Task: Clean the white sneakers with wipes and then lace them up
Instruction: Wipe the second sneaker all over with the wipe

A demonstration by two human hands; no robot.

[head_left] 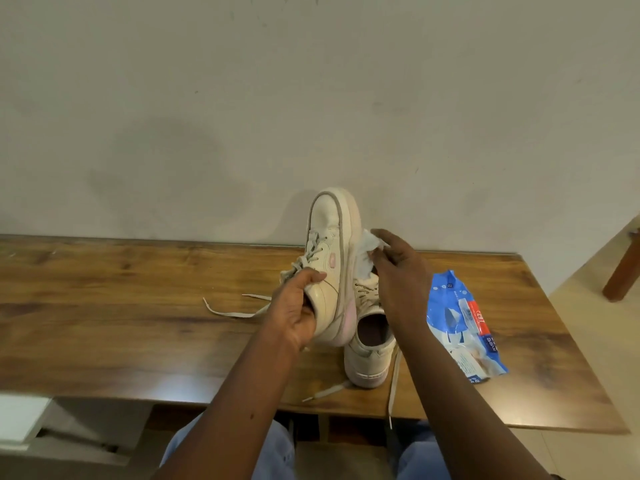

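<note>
Your left hand (294, 306) grips the raised sneaker (332, 258) by its heel, toe up; your right hand (398, 271) pinches a wipe (369, 252) against its sole

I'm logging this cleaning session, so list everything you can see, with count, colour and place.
table: one, brown wood, against the wall
held sneaker: one, white with pink accents, raised toe-up above the table
second sneaker: one, white, on the table, laces loose
wipe: one, white, against the held sneaker's sole
wipes pack: one, blue, on the table at right
left hand: one, grips the held sneaker's heel end
right hand: one, pinches the wipe
</note>
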